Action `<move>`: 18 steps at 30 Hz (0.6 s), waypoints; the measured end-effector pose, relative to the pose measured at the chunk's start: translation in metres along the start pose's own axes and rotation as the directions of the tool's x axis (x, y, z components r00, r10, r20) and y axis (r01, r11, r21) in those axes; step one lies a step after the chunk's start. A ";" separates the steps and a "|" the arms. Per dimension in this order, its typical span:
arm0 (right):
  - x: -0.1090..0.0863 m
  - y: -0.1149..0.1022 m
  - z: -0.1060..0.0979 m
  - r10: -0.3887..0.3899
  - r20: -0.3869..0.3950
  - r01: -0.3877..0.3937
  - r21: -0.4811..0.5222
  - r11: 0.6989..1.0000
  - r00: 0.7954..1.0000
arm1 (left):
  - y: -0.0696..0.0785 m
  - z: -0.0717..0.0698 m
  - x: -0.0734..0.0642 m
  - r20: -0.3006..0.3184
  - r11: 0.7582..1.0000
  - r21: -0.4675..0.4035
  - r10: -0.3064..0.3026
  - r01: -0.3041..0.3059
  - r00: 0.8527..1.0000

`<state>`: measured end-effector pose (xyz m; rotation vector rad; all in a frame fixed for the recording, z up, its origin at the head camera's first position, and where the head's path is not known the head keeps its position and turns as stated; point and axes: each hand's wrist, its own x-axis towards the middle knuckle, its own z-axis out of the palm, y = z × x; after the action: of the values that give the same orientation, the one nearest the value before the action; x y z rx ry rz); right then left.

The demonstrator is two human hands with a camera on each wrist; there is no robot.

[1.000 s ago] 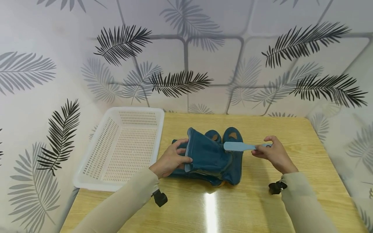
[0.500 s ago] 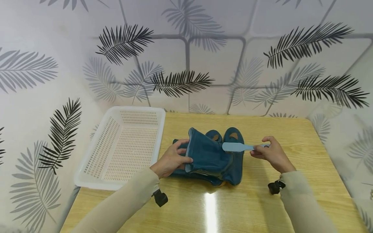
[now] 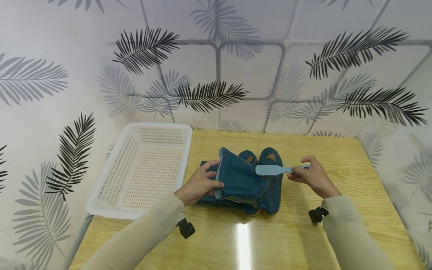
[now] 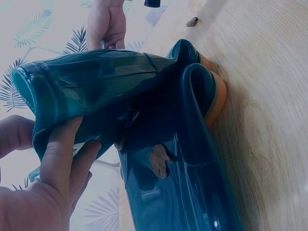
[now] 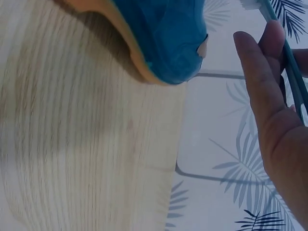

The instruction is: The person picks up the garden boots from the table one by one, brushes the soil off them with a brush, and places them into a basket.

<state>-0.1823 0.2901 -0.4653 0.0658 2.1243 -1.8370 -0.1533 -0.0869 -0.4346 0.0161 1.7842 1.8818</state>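
Note:
A pair of dark teal rubber boots lies on the table, toes to the right, with brown patches on them. My left hand (image 3: pixel 199 184) grips the top edge of the upper boot's shaft (image 3: pixel 240 177), which tilts up above the other boot (image 4: pixel 159 202). A brown patch (image 4: pixel 159 161) shows on that lower boot in the left wrist view. My right hand (image 3: pixel 315 179) pinches the handle of a light blue brush (image 3: pixel 269 170). The brush's head lies over the boots, bristle side down; whether it touches them is hard to tell.
A white plastic basket (image 3: pixel 185 161) with slotted walls stands on the left of the wooden table (image 3: pixel 324 148). A patterned wall runs behind the table. A small brown crumb (image 4: pixel 192 22) lies on the table beyond the boot toes.
My right hand has moved slightly left with the brush, its head sliding toward the upper boot's shaft. My left hand and the boots hold about the same place.

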 end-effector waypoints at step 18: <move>0.001 -0.002 -0.003 0.020 -0.004 -0.020 0.017 1.000 1.000 | -0.002 -0.001 0.002 -0.001 1.000 0.002 -0.004 0.004 1.000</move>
<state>-0.1845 0.2924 -0.4639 0.0942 2.1032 -1.8452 -0.1546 -0.0869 -0.4368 0.0121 1.7860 1.8778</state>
